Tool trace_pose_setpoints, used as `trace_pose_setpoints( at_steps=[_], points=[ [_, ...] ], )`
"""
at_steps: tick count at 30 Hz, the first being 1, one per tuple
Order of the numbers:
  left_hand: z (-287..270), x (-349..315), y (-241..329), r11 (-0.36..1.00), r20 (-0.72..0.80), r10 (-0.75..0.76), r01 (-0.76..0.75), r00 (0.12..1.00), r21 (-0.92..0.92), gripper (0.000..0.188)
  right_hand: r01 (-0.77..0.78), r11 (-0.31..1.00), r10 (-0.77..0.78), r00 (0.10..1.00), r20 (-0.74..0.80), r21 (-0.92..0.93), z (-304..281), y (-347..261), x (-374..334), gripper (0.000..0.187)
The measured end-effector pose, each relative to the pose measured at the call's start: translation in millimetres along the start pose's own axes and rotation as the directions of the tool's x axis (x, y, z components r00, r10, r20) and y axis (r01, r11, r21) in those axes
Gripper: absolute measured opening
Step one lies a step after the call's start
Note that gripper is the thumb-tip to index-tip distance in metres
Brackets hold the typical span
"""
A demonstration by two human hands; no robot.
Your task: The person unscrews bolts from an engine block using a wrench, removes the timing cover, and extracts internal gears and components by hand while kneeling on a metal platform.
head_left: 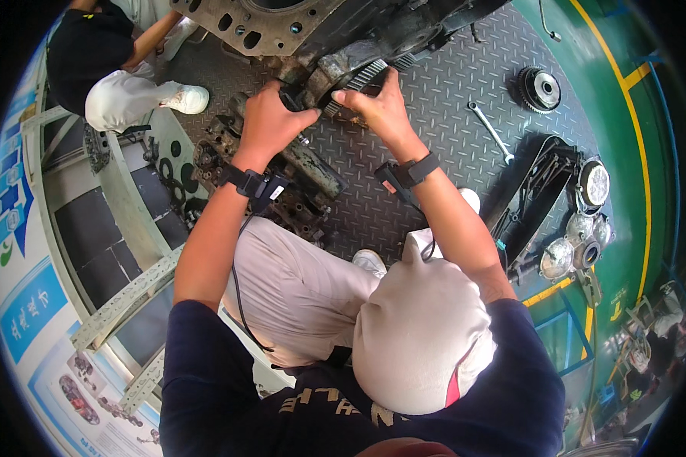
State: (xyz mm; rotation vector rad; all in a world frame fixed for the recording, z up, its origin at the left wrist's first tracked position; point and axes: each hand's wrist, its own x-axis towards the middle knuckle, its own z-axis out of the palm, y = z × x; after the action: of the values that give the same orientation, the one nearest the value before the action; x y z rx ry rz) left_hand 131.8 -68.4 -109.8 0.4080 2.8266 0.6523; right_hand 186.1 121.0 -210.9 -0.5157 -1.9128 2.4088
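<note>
Head view: a spanner [491, 131] and a toothed pulley [540, 89] lie on the tread-plate floor [434, 84] to the right, with engine parts [297, 183] on the near left. At the far centre, the left hand [270, 118] is clenched on the engine's toothed belt [362, 76], and the right hand [381, 107] grips that belt just beside it.

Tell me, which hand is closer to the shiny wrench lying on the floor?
The right hand. It rests on the toothed belt at the engine, just left of the wrench. The left hand grips the engine part farther left, beyond the right hand.
</note>
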Motion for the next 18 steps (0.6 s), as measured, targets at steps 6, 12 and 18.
trace_pose_setpoints(
  at_steps=[6,12,18],
  points=[
    [0,-3,1,0.999,-0.042,0.025,-0.023,0.999,0.040,0.057,0.021,0.998,-0.018,0.999,-0.040,0.054,6,5,-1,0.104],
    [1,-6,8,0.997,-0.048,0.007,-0.003,0.999,0.083,0.062,0.100,0.988,-0.097,0.995,-0.033,0.114,5,5,-2,0.104],
    [-1,-5,4,0.999,0.006,-0.037,0.036,0.999,0.040,0.061,-0.037,0.982,0.036,0.999,0.009,0.186,9,-17,-9,0.119]
  ],
)
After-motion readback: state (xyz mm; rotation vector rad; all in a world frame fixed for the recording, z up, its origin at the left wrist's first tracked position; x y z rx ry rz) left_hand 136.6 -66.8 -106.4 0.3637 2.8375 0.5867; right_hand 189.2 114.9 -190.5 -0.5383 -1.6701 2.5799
